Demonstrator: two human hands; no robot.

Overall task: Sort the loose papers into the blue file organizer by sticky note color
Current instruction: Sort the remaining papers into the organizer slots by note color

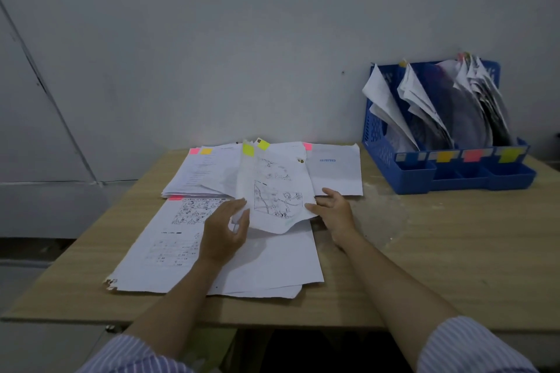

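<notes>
My left hand (225, 228) grips the lower left edge of a lifted sheet with drawings (277, 188), which carries yellow-green sticky notes (248, 149) at its top. The thumb of my right hand (335, 210) touches the sheet's lower right edge, and its fingers are spread and relaxed. More loose papers (212, 254) lie flat under my hands, one with a pink note (175, 198). The blue file organizer (406, 174) stands at the back right, several slots stuffed with papers. Its front carries blue, orange, pink and yellow-green labels.
A back-left stack (197, 172) shows pink and orange notes. A "REJECTED" sheet (336, 169) with a pink note lies behind my right hand. The wooden table (439, 251) meets a grey wall; its front edge is near my forearms.
</notes>
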